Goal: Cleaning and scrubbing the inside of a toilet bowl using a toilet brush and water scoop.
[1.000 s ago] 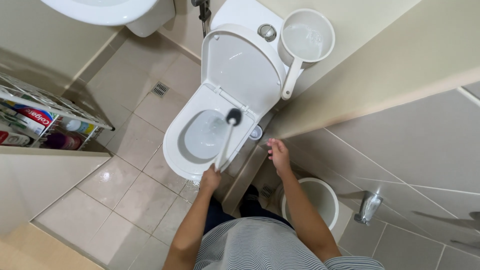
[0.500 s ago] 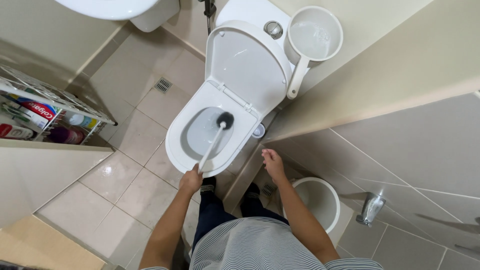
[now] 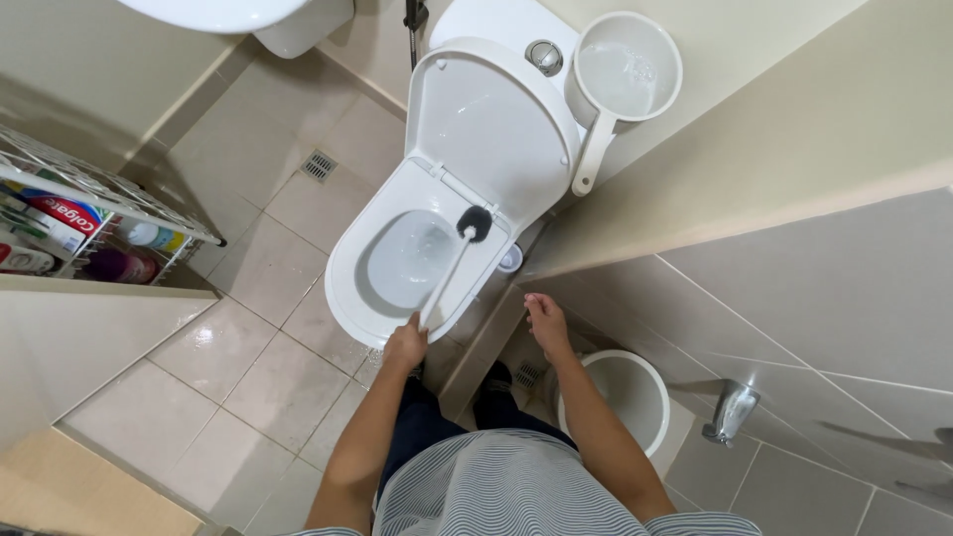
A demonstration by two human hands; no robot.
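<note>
A white toilet (image 3: 349, 298) stands below me with its lid (image 3: 491, 129) raised against the cistern. My left hand (image 3: 405, 344) grips the white handle of a toilet brush (image 3: 449, 270). The brush's dark head rests at the far right inner edge of the bowl, above the water. My right hand (image 3: 546, 324) hovers empty, fingers apart, to the right of the toilet near the tiled wall.
A white dipper (image 3: 623, 84) sits on the cistern's right side. A white bucket (image 3: 625, 395) stands on the floor by my right leg, with a wall tap (image 3: 730, 412) beside it. A wire rack (image 3: 74, 223) with bottles hangs at left. A floor drain (image 3: 318, 165) lies behind the toilet.
The view has shifted between frames. My left hand and the brush stay in the bowl, with the brush head pushed toward the far right edge. My right hand stays open beside the toilet.
</note>
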